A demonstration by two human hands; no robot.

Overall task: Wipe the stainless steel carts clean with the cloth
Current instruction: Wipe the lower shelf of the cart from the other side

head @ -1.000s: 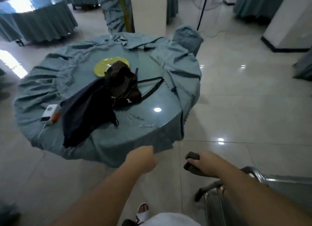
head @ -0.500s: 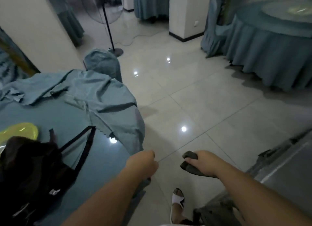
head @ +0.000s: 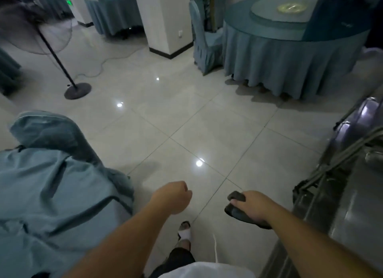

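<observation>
My right hand [head: 253, 206] grips a dark grey cloth [head: 236, 212], folded into a wad, held over the tiled floor. My left hand [head: 174, 197] is curled into a fist beside it and holds nothing. A stainless steel cart [head: 344, 205] stands at the right edge, its flat top and tubular handle just right of the cloth hand. A second steel cart [head: 360, 116] shows further back on the right. Neither hand touches a cart.
A round table draped in blue-grey cloth [head: 51, 194] fills the lower left, with a covered chair [head: 47, 130] behind it. A standing fan [head: 77, 90] is at the back left, a white pillar [head: 165, 18] in the middle, another skirted table [head: 286, 49] at the back right.
The view has swung right, away from the table with the dark bag and toward the carts. Both hands kept their pose, the right one still holding the cloth.
</observation>
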